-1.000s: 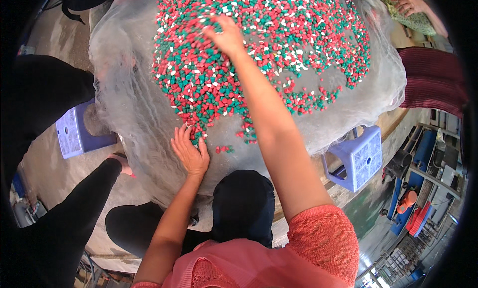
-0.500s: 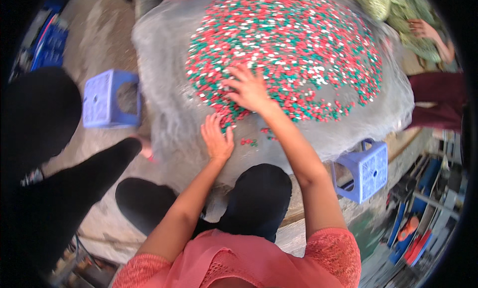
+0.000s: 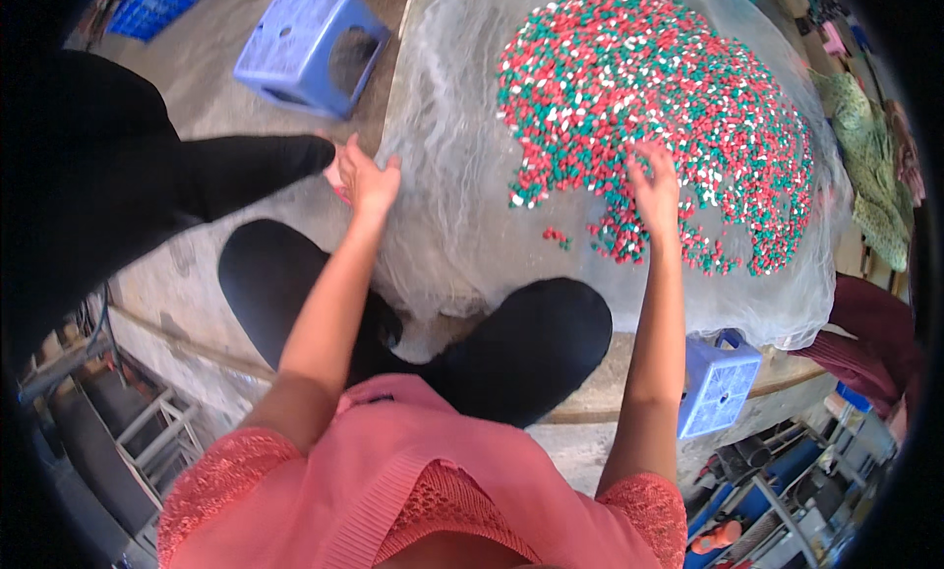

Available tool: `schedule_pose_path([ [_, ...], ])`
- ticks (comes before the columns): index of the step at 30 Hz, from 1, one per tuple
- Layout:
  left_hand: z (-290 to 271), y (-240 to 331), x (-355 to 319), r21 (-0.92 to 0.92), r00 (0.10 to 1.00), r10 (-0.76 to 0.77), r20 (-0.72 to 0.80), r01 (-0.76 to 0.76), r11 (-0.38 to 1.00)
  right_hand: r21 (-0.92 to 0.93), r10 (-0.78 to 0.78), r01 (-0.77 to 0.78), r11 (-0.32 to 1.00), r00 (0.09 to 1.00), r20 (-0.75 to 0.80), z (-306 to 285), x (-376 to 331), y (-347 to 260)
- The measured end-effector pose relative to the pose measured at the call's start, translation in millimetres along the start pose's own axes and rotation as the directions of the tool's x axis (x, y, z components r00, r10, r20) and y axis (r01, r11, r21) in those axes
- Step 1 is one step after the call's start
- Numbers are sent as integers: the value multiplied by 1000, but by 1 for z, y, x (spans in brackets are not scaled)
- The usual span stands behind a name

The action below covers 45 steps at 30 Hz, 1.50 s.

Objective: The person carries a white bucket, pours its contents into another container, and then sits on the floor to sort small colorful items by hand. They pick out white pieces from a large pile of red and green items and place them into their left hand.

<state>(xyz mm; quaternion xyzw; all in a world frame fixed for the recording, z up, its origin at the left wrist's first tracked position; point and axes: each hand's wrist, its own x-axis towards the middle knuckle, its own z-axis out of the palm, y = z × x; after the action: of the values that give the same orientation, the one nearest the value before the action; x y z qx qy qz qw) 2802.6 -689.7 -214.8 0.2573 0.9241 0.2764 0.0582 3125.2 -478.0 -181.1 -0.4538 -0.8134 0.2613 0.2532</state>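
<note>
Outdoors, clear plastic sheet covers concrete floor, 2 blue stools.

A bare stretch of clear plastic sheet lies open between the left hand and right hand. Beyond it the heap of red, green and white pellets fills the sheet. A blue stool stands left, another lower right.

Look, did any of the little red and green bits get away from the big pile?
Yes, a few. A small clump of beads lies on the clear plastic sheet, apart from the big heap. It sits between the left hand at the sheet's edge and the right hand on the heap.
</note>
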Motion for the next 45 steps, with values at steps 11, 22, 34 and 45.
schedule_pose_path([
  [11, -66, 91, -47, -540, 428, 339, 838, 563, 626, 372, 51, -299, 879, 834, 549, -3, 17, -151],
  [22, -76, 201, 1, -882, 507, 777, 373, -67, 466, 181, 122, -112, 977, 992, -42, -51, -17, -152],
  [34, -21, 140, -38, -545, -171, 567, 806, -589, 597, 546, 389, -314, 776, 921, -23, -43, 56, -136],
  [45, -143, 188, -40, -663, 191, 695, 694, -206, 719, 203, 533, -925, 320, 353, 769, -136, -65, -235],
])
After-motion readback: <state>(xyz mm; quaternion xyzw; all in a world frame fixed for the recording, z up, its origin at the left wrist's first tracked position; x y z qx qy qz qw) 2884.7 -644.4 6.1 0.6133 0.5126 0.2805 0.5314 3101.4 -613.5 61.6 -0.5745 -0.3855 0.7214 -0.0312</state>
